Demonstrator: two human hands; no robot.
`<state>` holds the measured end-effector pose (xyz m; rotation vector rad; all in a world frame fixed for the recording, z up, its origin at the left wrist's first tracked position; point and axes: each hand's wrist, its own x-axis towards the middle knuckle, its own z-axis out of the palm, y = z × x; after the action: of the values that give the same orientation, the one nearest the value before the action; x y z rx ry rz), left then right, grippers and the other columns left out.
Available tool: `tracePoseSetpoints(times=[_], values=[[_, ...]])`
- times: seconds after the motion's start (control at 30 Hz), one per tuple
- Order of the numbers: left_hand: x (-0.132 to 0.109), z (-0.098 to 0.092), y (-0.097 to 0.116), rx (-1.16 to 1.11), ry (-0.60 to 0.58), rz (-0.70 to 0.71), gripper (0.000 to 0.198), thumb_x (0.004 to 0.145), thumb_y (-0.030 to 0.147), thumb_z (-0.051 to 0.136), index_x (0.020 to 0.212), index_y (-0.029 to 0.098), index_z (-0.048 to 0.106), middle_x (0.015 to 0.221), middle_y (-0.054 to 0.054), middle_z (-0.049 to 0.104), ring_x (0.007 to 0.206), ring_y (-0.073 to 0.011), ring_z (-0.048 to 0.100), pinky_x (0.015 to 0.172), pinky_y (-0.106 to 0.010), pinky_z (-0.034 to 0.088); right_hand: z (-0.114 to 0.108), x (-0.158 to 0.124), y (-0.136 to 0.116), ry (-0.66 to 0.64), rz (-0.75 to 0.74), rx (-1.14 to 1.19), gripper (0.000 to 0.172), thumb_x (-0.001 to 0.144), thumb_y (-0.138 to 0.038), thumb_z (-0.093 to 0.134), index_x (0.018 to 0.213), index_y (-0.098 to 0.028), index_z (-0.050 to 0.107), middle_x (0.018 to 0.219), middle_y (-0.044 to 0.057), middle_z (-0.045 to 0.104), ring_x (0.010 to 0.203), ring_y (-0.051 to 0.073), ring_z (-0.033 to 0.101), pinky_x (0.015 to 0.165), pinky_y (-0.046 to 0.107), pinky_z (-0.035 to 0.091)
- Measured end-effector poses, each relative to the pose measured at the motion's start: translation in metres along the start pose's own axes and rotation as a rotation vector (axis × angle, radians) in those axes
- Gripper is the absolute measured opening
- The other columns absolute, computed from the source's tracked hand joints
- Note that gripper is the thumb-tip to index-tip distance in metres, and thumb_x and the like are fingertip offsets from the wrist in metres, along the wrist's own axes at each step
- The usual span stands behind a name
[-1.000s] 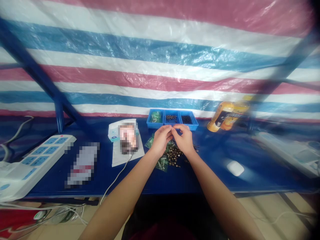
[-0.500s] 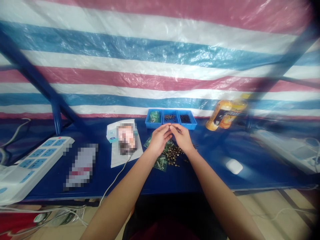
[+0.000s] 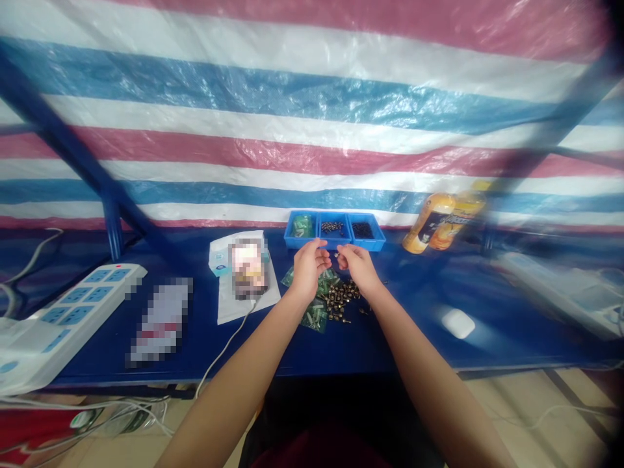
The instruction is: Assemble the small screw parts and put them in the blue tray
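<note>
Striped plastic tarp behind, blue worktop (image 3: 400, 338) below: left hand (image 3: 306, 265) and right hand (image 3: 358, 268) hover just apart, fingers curled narrow, and whether either pinches a piece is too small to tell. Best to work low over the heap of small brass-coloured metal parts (image 3: 341, 299), just before the blue three-compartment plastic tray (image 3: 370, 245), so a slipped piece lands close.

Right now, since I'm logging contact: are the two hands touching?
Apart: the head view shows a plain gap between the left hand and the right hand.

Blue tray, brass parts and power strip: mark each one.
blue tray (image 3: 371, 246), head view, front wall at right end.
brass parts (image 3: 341, 300), head view, middle of loose pile.
power strip (image 3: 73, 311), head view, top face among sockets.
</note>
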<state>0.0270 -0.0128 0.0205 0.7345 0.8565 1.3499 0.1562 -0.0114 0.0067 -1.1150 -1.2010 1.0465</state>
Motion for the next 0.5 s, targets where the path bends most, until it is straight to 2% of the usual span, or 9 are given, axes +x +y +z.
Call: tracePoseSetpoints(times=[0.1,0.17,0.23,0.3,0.4,0.5], values=[[0.0005,-0.0004,0.0023,-0.051,0.017,0.025,0.033,0.077,0.044,0.071,0.089,0.014,0.070,0.067,-0.001,0.061,0.059,-0.0114,0.058,0.063,-0.026,0.048,0.0010,-0.0014,-0.0025,-0.003,0.033,0.025,0.038,0.082,-0.048,0.065,0.057,-0.021,0.052,0.049,-0.004,0.048,0.048,0.011,0.043,0.053,0.028,0.035],[0.0008,-0.0005,0.0039,-0.074,0.031,0.041,0.031,0.077,0.042,0.070,0.088,0.014,0.069,0.066,-0.001,0.060,0.058,-0.0110,0.056,0.061,-0.025,0.048,0.0015,-0.0019,-0.0048,0.055,0.036,0.110,0.029,0.079,-0.049,0.068,0.076,-0.021,0.063,0.055,-0.004,0.055,0.049,0.011,0.046,0.054,0.027,0.037],[0.0012,-0.0009,0.0054,-0.095,0.040,0.048,0.030,0.077,0.041,0.069,0.088,0.014,0.068,0.066,0.000,0.059,0.057,-0.0107,0.056,0.061,-0.025,0.047,0.0014,-0.0014,-0.0067,0.127,0.063,0.197,0.040,0.076,-0.051,0.072,0.104,-0.022,0.064,0.063,-0.004,0.062,0.051,0.011,0.049,0.053,0.027,0.039],[0.0016,-0.0014,0.0063,-0.109,0.042,0.050,0.030,0.076,0.042,0.069,0.088,0.014,0.068,0.065,0.000,0.059,0.057,-0.0106,0.055,0.061,-0.025,0.047,0.0006,-0.0001,-0.0072,0.162,0.091,0.222,0.052,0.074,-0.052,0.072,0.116,-0.023,0.061,0.066,-0.004,0.064,0.050,0.011,0.049,0.051,0.026,0.037],[0.0021,-0.0022,0.0061,-0.096,0.041,0.038,0.030,0.076,0.042,0.069,0.088,0.014,0.068,0.066,-0.001,0.060,0.058,-0.0109,0.056,0.062,-0.025,0.048,-0.0019,0.0016,-0.0045,0.147,0.063,0.128,0.042,0.076,-0.053,0.069,0.104,-0.021,0.066,0.061,-0.004,0.059,0.047,0.011,0.044,0.048,0.026,0.033],[0.0025,-0.0027,0.0047,-0.065,0.032,0.020,0.029,0.075,0.040,0.070,0.088,0.014,0.069,0.068,-0.001,0.061,0.059,-0.0110,0.057,0.062,-0.025,0.049,-0.0050,0.0006,0.0001,0.104,-0.029,-0.134,0.030,0.083,-0.049,0.062,0.091,-0.021,0.068,0.061,-0.003,0.059,0.052,0.013,0.049,0.053,0.028,0.037]])
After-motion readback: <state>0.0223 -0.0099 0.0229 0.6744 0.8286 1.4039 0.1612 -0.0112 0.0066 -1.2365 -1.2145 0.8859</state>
